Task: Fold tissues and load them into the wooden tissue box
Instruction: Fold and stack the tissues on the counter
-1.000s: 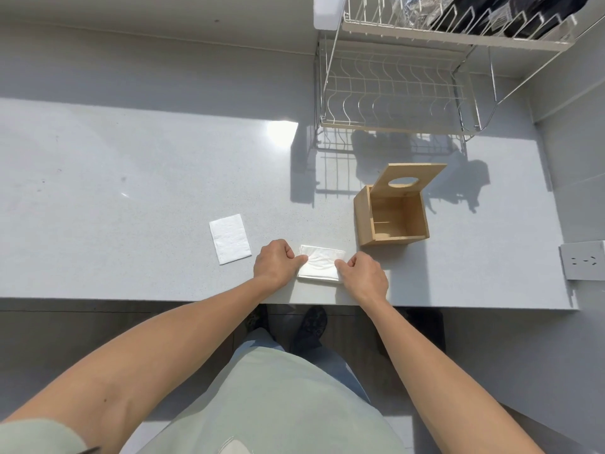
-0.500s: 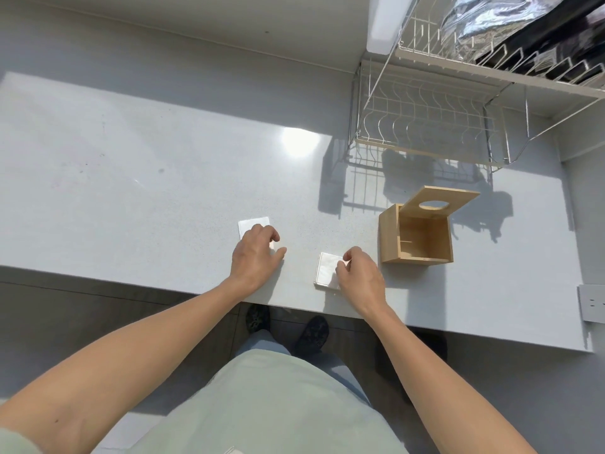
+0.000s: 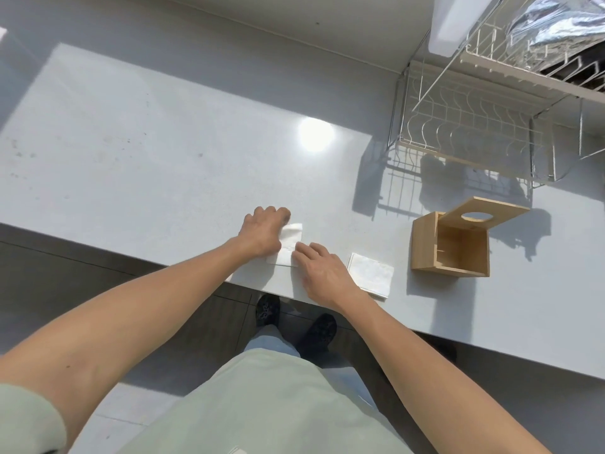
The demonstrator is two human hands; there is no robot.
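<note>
A white tissue (image 3: 290, 239) lies flat near the counter's front edge. My left hand (image 3: 263, 232) covers its left side, fingers curled down over its far left corner. My right hand (image 3: 322, 273) reaches in from the right, its fingertips touching the tissue's near right edge. A folded tissue (image 3: 371, 273) lies on its own just right of my right hand. Further right, the wooden tissue box (image 3: 453, 253) stands with its inside showing. Its lid (image 3: 483, 216), which has an oval hole, is tilted up.
A wire dish rack (image 3: 468, 126) stands at the back right of the grey counter (image 3: 147, 152), behind the box. A higher shelf holds a foil-wrapped item (image 3: 553, 21). The counter's front edge runs just under my wrists, with my shoes on the floor below.
My right hand has let go of the folded tissue and moved left onto the second tissue. My left hand stays on that tissue, which now lies closer to the folded one.
</note>
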